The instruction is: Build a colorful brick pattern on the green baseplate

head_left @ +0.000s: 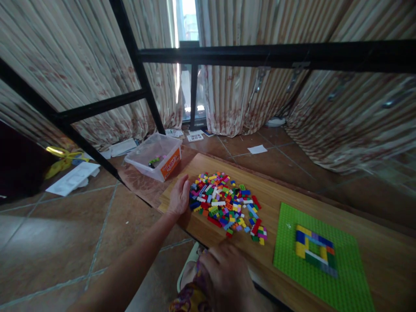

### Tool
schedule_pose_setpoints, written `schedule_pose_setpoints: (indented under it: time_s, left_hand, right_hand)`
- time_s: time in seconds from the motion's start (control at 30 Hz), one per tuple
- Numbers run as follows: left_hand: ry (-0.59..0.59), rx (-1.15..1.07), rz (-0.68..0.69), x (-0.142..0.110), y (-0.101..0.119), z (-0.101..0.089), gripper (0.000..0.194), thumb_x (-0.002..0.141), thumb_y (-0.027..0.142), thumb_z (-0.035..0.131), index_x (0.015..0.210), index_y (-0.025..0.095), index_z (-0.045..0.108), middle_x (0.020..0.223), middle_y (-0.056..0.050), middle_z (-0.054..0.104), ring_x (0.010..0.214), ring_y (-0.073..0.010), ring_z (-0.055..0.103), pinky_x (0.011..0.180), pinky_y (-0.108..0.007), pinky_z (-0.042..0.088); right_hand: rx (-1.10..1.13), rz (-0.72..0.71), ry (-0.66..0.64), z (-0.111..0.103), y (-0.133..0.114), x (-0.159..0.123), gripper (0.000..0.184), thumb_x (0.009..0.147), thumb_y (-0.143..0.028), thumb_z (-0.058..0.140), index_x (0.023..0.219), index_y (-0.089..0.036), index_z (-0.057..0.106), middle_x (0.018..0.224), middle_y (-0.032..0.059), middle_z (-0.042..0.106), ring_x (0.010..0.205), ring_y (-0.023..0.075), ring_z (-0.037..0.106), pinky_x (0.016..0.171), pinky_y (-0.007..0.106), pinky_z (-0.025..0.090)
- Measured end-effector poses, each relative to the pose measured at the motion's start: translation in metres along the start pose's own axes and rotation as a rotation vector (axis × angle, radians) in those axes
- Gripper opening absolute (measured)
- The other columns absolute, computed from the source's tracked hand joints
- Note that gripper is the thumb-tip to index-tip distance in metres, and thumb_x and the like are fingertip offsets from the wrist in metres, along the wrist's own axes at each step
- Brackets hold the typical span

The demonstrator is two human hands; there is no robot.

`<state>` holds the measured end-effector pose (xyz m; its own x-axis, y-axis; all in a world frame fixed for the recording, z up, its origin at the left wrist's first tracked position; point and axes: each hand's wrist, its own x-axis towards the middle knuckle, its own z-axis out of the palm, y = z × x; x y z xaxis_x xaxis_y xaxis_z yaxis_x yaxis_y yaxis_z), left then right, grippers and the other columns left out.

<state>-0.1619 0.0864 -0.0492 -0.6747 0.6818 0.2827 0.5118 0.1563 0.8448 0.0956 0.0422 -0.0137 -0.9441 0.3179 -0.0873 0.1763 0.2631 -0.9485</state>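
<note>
L hand (180,197), part open, edge-on beside brick pile (224,203), grip unclear; R hand (227,268) loosely curled at board's (260,186) near edge. Bare wood btwn pile and 1 green baseplate (351,260); 1 bin (154,156) at L.

Long striped curtains (227,95) with a faded floral pattern hang to a brown tiled floor (87,225) in what appears to be a room of a home. Loose papers (69,178) lie at left, and a sandalled foot (189,266) shows at the near side.
</note>
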Motion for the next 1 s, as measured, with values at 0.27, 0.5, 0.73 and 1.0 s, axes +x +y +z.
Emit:
schedule_pose_setpoints:
  time_s: [0.27,0.5,0.73,1.0]
  left_hand:
    - [0.081,-0.145,-0.017,0.006,-0.020,0.004,0.054,0.095,0.056,0.033,0.122,0.016,0.057,0.123,-0.014,0.063,0.115,-0.0245,0.059,0.102,-0.042,0.045]
    - [0.072,-0.132,-0.018,0.008,-0.019,0.003,0.055,0.093,0.058,0.035,0.121,0.016,0.058,0.120,-0.014,0.064,0.107,-0.0248,0.062,0.098,-0.042,0.047]
    - [0.071,-0.079,0.009,0.013,-0.019,0.002,0.057,0.092,0.060,0.034,0.117,0.016,0.060,0.119,-0.015,0.064,0.113,-0.0268,0.059,0.102,-0.044,0.045]
    - [0.059,0.010,0.034,0.013,-0.012,0.000,0.057,0.091,0.060,0.033,0.115,0.016,0.061,0.117,-0.014,0.065,0.109,-0.0264,0.061,0.100,-0.044,0.045]
  right_hand:
    - [-0.846,-0.075,0.496,-0.032,-0.004,0.117,0.021,0.086,-0.010,0.052,0.100,-0.019,0.066,0.098,0.0095,0.061,0.098,0.0240,0.052,0.087,0.037,0.043]
    - [-0.953,-0.033,0.451,-0.038,-0.001,0.134,0.017,0.087,-0.014,0.052,0.088,-0.020,0.068,0.096,0.0090,0.061,0.094,0.0238,0.051,0.083,0.037,0.044]
    - [-0.842,-0.080,0.489,-0.041,-0.004,0.128,0.012,0.086,-0.016,0.055,0.088,-0.019,0.066,0.098,0.0068,0.065,0.097,0.0218,0.056,0.086,0.034,0.045]
    - [-0.280,0.022,0.826,-0.059,0.000,0.017,0.022,0.089,-0.024,0.053,0.107,-0.023,0.067,0.101,0.0036,0.072,0.091,0.0157,0.066,0.081,0.028,0.051]
